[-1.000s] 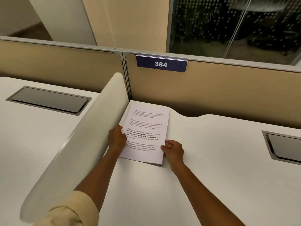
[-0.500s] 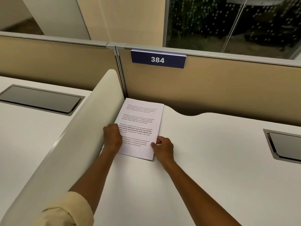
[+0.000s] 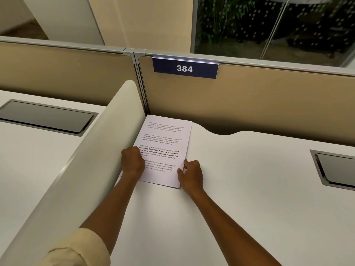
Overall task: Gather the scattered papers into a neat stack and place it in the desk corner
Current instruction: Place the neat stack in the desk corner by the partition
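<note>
A stack of white printed papers lies flat on the white desk, its far end tucked into the corner where the curved side divider meets the back panel. My left hand is curled on the stack's left edge near its lower half. My right hand grips the stack's lower right corner, fingers curled against the edge. The sheets look squared up, with only the top page readable.
A white curved divider runs along the left of the stack. The tan back panel carries a blue "384" sign. Recessed grey cable hatches sit at the left and right of the desk.
The stack has slid a little further up into the corner with both hands on it. My hands keep the same hold on its left edge and lower right corner.
</note>
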The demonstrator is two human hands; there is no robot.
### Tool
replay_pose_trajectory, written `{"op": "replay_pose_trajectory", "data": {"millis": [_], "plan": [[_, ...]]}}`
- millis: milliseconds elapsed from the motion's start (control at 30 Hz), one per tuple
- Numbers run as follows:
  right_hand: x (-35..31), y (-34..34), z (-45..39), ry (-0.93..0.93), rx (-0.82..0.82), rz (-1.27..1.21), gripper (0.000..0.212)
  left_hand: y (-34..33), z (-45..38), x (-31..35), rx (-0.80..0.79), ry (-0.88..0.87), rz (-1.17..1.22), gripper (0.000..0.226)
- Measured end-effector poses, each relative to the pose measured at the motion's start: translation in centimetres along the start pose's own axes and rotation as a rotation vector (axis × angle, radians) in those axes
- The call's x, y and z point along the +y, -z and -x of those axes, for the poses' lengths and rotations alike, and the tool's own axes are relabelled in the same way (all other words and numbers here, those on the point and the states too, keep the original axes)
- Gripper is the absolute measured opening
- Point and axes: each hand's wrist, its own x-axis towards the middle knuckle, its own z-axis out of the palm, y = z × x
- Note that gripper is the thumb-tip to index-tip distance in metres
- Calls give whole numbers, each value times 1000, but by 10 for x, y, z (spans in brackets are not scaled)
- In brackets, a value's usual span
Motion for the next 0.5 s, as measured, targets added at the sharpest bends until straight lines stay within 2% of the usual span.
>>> {"op": "replay_pose_trajectory", "data": {"millis": [100,500], "plan": [[-1,0,0,17,-9,24,53,0,0,0,7,4,18,24],[1,-2,1,60,-44,112,54,3,-5,-6,24,-20,87,17]]}}
